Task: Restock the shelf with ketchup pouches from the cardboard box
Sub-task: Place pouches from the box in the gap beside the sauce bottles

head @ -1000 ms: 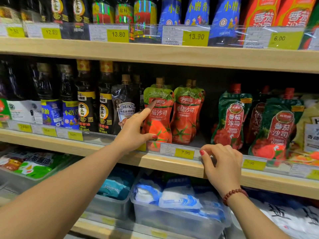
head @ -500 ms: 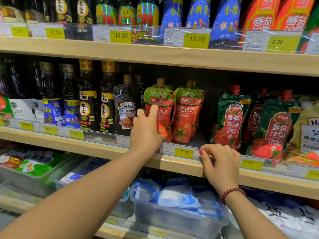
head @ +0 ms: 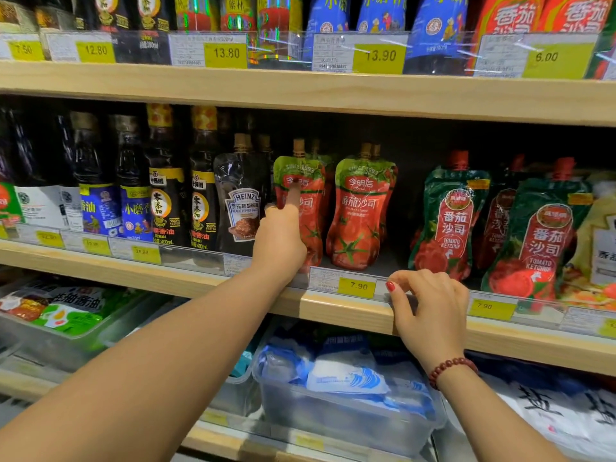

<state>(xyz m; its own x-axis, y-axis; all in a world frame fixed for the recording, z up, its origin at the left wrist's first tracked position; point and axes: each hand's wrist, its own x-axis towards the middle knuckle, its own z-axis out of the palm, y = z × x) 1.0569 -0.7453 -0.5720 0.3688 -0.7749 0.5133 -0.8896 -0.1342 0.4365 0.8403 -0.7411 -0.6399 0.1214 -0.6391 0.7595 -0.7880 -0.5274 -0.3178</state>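
Reaches higher than before up upright ketchup pouch with nearer left hand, one digit straight, rest curled, grip unclear; rests loosely curled right hand on shelf.

Two red ketchup pouches in front, three green pouches.
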